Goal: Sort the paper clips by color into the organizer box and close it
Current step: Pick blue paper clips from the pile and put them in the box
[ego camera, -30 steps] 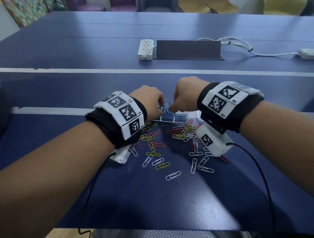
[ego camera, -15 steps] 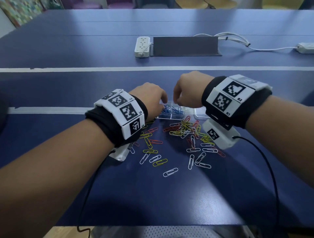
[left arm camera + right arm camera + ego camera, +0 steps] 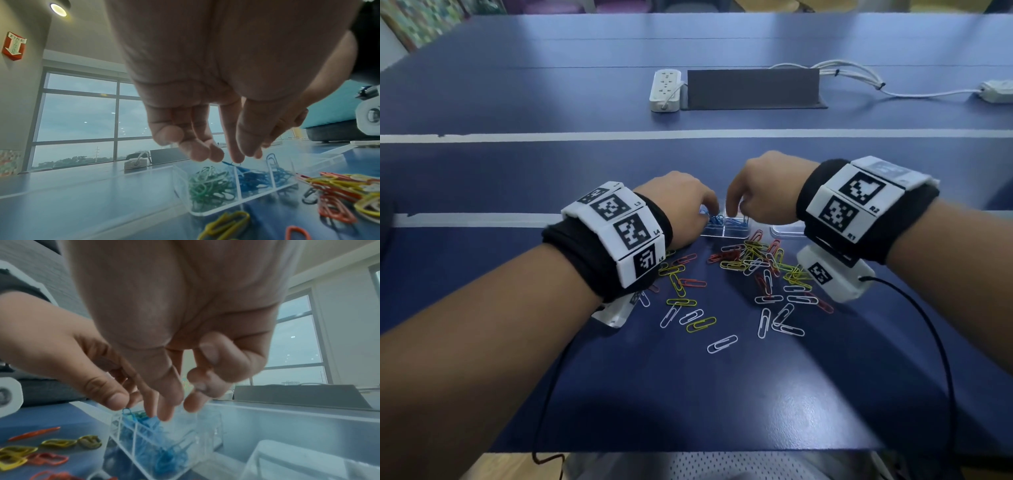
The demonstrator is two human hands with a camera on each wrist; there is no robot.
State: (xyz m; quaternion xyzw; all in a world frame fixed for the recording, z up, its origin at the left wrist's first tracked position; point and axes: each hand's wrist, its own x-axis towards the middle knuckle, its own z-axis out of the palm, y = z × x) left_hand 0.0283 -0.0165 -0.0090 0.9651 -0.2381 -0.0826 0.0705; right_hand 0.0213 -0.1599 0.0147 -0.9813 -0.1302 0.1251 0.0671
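Both your hands hang over the clear organizer box [image 3: 726, 230], which lies at the far edge of the loose clip pile [image 3: 753, 270] on the blue table [image 3: 688, 394]. The long axis of the box runs left to right in front of you. Your left hand [image 3: 681, 209] points its fingers down and pinches a blue paper clip [image 3: 231, 164] at the tips; this clip lies almost level, just above the blue compartment [image 3: 255, 180]. The green clips [image 3: 207, 185] fill the compartment beside it. Your right hand [image 3: 763, 192] has loosely curled fingers over the box, and I cannot tell if they hold something. One more blue clip [image 3: 271, 160] stands upright against a divider.
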